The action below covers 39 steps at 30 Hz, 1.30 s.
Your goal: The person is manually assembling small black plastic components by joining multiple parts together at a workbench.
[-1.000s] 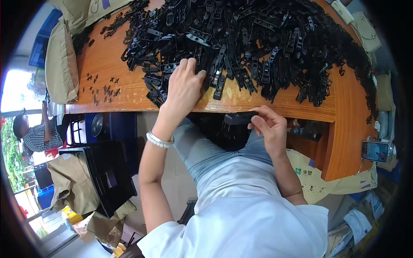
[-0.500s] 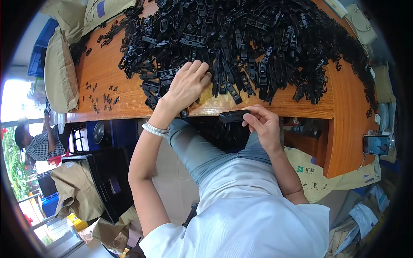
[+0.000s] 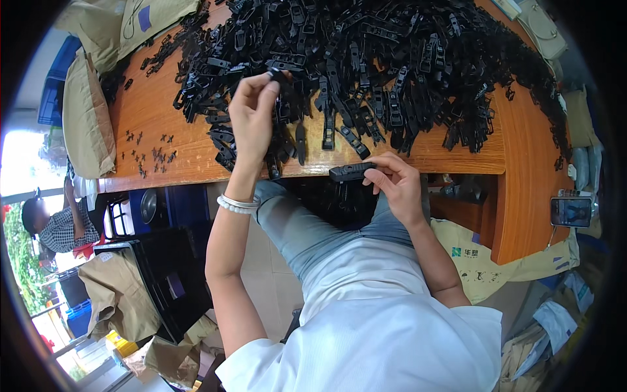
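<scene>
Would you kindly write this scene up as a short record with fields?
Left hand: pinches a small piece, blurred, dark
Right hand: holds a black block by the table's near edge
Table: brown, wood-grained
Pile: many black parts, heaped across the table
Crosses: small, dark, scattered at the table's left
Phone: right of the table, screen lit
</scene>
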{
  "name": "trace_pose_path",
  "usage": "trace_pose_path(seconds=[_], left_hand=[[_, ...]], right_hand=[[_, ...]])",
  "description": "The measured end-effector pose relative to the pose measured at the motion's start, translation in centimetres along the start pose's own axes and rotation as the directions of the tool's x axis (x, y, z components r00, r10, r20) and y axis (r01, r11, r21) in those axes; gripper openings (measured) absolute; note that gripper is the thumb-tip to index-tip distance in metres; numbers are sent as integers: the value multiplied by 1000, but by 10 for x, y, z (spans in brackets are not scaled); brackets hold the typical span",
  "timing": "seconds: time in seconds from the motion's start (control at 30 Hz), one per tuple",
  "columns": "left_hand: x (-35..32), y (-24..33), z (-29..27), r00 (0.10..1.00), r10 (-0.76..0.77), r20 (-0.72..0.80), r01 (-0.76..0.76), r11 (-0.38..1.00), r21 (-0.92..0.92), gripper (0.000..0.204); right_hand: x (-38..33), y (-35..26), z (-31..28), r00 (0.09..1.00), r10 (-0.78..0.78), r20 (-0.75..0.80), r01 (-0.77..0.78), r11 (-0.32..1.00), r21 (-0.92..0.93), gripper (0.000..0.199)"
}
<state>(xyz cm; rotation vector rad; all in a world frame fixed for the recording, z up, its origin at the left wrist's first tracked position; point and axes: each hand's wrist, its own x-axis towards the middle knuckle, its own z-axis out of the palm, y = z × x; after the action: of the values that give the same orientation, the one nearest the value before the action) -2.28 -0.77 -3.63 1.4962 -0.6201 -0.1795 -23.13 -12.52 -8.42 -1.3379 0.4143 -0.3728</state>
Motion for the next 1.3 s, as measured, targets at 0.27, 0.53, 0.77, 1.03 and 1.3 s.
trace_pose_path(seconds=[0.27, 0.53, 0.77, 1.03, 1.3], left_hand=[[-26, 22, 11, 824, -415, 386, 502, 850, -159, 21], [-61, 45, 24, 779, -429, 458, 466, 884, 36, 37], [-83, 51, 24, 854, -215, 474, 140, 972, 190, 41], [-93, 40, 23, 874, -97, 476, -2, 979, 203, 38], [-95, 35, 5, 803, -180, 568, 124, 983, 135, 36]], right_hand=[[0, -32, 4, 991, -127, 46, 122, 987, 102, 18], [-2, -52, 9, 894, -442, 72, 424, 783, -456, 21], [3, -56, 10, 889, -439, 127, 449, 787, -422, 23], [5, -52, 3, 896, -380, 229, 443, 798, -408, 34], [4, -47, -1, 906, -211, 366, 327, 899, -292, 21]])
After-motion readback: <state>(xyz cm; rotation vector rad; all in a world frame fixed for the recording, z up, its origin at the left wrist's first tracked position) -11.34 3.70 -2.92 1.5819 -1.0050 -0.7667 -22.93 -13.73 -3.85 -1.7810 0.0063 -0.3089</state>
